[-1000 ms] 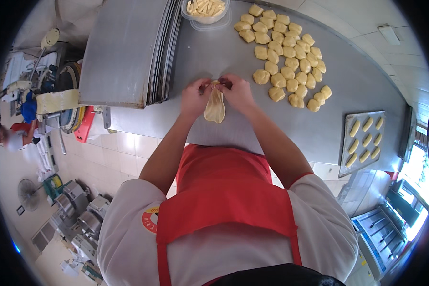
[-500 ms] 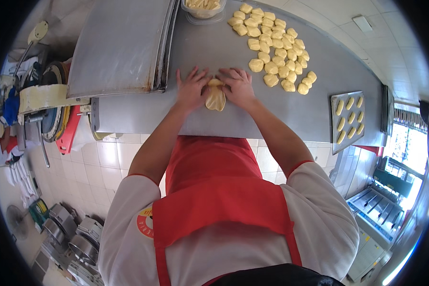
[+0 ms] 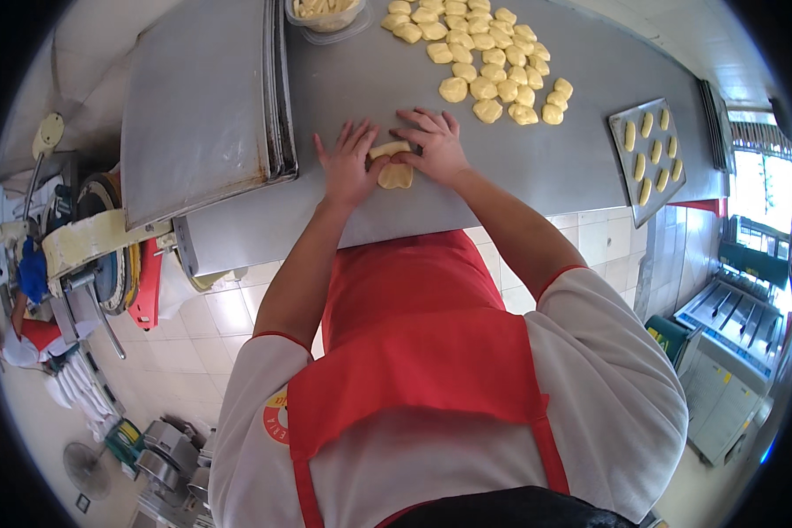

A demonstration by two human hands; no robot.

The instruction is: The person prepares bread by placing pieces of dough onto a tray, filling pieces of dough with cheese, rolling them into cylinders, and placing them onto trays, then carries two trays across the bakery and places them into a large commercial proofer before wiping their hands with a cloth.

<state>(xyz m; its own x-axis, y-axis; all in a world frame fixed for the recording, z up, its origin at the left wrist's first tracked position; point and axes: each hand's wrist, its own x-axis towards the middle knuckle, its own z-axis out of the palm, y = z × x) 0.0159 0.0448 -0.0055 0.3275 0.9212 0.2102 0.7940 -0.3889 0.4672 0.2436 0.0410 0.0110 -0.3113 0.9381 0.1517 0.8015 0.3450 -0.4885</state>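
Observation:
On the grey metal table (image 3: 361, 84), near its front edge, lies a flattened piece of yellow dough (image 3: 396, 178). Its far end is folded over into a short roll. My left hand (image 3: 348, 169) grips the roll's left side, with its thumb on the dough and its other fingers spread forward. From the other side my right hand (image 3: 436, 151) does the same, thumb and fingertips at the roll's right end. Both thumbs meet close together at the fold. Below them the loose flap of dough rests on the table.
Many dough pieces (image 3: 493, 57) lie clustered beyond my right hand. A baking tray (image 3: 650, 171) with shaped dough rolls sits at the right edge. Stacked metal sheets (image 3: 207, 106) stand left. At the back is a plastic tub (image 3: 327, 24) of pale sticks; a machine (image 3: 88, 242) adjoins the table's left end.
The far end of the dough is now folded into a roll, and the flap toward me is shorter. The whole view has shifted and turned slightly.

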